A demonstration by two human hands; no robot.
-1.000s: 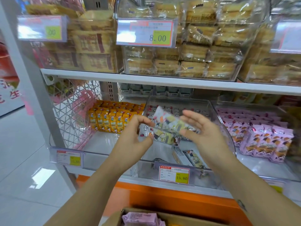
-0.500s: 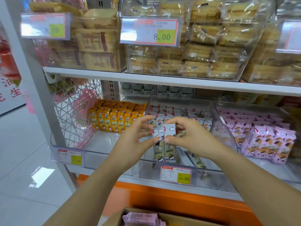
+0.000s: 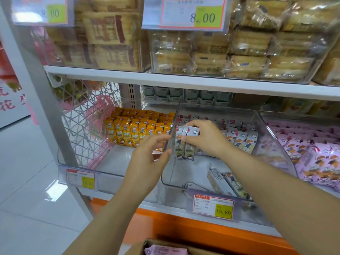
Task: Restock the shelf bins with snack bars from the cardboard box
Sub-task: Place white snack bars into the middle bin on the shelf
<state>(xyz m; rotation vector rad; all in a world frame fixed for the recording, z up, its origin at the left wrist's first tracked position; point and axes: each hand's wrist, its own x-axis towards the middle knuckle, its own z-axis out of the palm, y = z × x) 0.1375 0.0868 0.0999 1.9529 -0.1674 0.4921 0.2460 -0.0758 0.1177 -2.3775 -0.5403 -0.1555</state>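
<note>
Right hand (image 3: 206, 138) pinches two bars (image 3: 180, 150) upright to extend the bin's (image 3: 191, 172) row; left hand (image 3: 149, 159) hovers open, empty.

The cardboard box (image 3: 137, 249) (pink packs (image 3: 165, 250) inside) is cut off below.

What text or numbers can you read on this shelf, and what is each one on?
"8.00": top-middle red-bordered white price tag.
"8.00", glare-washed: top-left price tag.
"15.80": lower-middle red-bordered price tag, under the grey-wrapped snack bars.
"15.80", blurry: lower-left price tag, under the yellow-wrapped snack bars.
Unreadable: the tags' small print, all wrapper print, the red characters at far left.
</note>
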